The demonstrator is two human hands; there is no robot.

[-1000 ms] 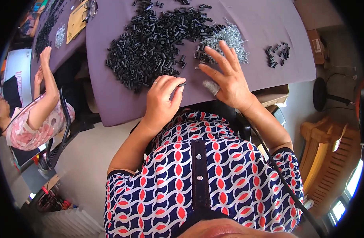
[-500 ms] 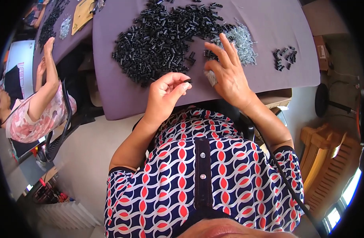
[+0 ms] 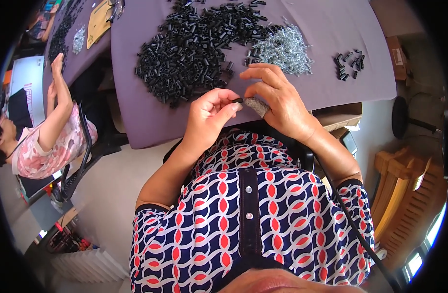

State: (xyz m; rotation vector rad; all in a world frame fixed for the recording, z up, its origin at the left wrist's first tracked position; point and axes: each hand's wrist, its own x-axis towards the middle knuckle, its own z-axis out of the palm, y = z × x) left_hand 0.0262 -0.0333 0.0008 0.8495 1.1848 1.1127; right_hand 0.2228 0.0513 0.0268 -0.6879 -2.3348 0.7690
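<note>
A small black plastic piece (image 3: 238, 100) is pinched between the thumb and forefinger of my left hand (image 3: 210, 113), just over the near edge of the table. Close to its right end is my right hand (image 3: 282, 105), its thumb wrapped in a greyish-white covering (image 3: 257, 106). The right thumb and forefinger come together at the piece; anything between them is too small to make out. Behind my hands spreads a large pile of black plastic pieces (image 3: 185, 53). Beside it, past my right fingers, lies a heap of small clear pieces (image 3: 285, 51).
At the table's right is a small group of black pieces (image 3: 350, 64). The purple-grey cloth (image 3: 331, 90) covers the table. To the left another person (image 3: 55, 124) sits at a second table with a yellow-brown sheet (image 3: 98, 23) and glasses. A wooden slatted object (image 3: 404, 190) stands at the lower right.
My right hand has come down and left from beside the clear heap to the black piece, its fingers curling in. My left hand keeps its pinch and has shifted slightly right.
</note>
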